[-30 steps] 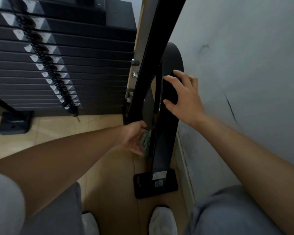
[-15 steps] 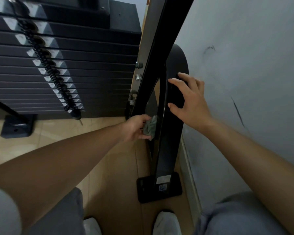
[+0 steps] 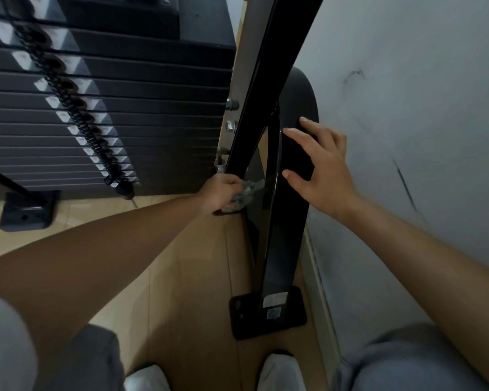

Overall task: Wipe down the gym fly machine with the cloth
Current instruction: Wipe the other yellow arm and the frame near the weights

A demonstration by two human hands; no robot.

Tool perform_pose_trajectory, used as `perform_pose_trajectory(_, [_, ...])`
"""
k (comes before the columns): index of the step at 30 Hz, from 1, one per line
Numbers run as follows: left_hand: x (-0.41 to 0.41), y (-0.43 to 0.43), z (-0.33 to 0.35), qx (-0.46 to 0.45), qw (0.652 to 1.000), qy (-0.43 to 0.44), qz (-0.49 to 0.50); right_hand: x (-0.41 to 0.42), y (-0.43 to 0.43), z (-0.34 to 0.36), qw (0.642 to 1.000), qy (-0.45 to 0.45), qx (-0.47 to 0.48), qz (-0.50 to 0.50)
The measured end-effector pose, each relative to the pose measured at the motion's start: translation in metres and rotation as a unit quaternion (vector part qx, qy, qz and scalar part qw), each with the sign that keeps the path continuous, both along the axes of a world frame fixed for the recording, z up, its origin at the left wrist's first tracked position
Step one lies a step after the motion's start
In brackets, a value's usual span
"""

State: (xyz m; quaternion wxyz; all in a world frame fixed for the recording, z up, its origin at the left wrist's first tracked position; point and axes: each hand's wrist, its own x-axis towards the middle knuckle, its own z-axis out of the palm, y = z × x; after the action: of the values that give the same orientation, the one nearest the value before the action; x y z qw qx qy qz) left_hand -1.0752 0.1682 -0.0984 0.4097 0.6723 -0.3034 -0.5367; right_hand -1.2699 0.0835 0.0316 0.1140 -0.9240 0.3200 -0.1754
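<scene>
Rubbing upward, the cloth (image 3: 249,191) is gripped by the left hand (image 3: 223,193) and has been slid higher along the inner edge of the black post (image 3: 281,249) than a second ago, so more of the fly machine seems to be cleaned. The right hand (image 3: 319,170) is kept spread flat on the post.
</scene>
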Motion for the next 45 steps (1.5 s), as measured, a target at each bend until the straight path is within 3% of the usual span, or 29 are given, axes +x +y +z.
perform_pose_trajectory(2, [-0.003,-0.002,-0.008,-0.092,0.993,-0.06,-0.051,0.0,-0.001,-0.001,1.0,0.007,-0.005,0.004])
perform_pose_trajectory(4, [-0.011,-0.001,-0.029,-0.145,0.961,-0.188,-0.138,-0.001,-0.003,-0.002,1.0,0.011,-0.006,0.006])
perform_pose_trajectory(10, [-0.026,0.021,-0.093,-0.115,0.818,-0.448,-0.342,-0.006,-0.009,-0.008,0.999,0.015,-0.035,0.018])
perform_pose_trajectory(15, [-0.011,0.033,-0.11,-0.169,0.664,-0.567,-0.457,-0.006,-0.008,-0.009,0.999,0.023,-0.045,0.015])
perform_pose_trajectory(17, [-0.004,0.036,-0.116,-0.177,0.638,-0.575,-0.48,-0.006,-0.007,-0.007,0.999,0.023,-0.044,0.015])
perform_pose_trajectory(19, [0.003,0.035,-0.115,-0.18,0.649,-0.566,-0.476,-0.005,-0.006,-0.006,0.999,0.025,-0.044,0.014])
perform_pose_trajectory(23, [0.008,0.022,-0.103,-0.154,0.712,-0.533,-0.43,-0.006,-0.005,-0.005,0.998,0.034,-0.044,0.006])
perform_pose_trajectory(27, [0.004,0.016,-0.102,-0.151,0.723,-0.527,-0.42,-0.004,-0.003,-0.004,0.998,0.045,-0.045,0.005])
perform_pose_trajectory(31, [-0.003,0.022,-0.103,-0.159,0.71,-0.545,-0.417,-0.005,-0.003,-0.003,0.998,0.046,-0.043,0.001])
perform_pose_trajectory(36, [-0.007,0.041,-0.116,-0.224,0.648,-0.557,-0.468,-0.006,-0.005,-0.005,0.998,0.046,-0.051,0.003])
perform_pose_trajectory(38, [-0.004,0.04,-0.115,-0.231,0.643,-0.548,-0.483,-0.007,-0.006,-0.006,0.997,0.046,-0.054,0.005])
perform_pose_trajectory(45, [-0.012,0.016,-0.1,-0.164,0.781,-0.484,-0.358,-0.007,-0.008,-0.007,0.997,0.04,-0.066,0.011])
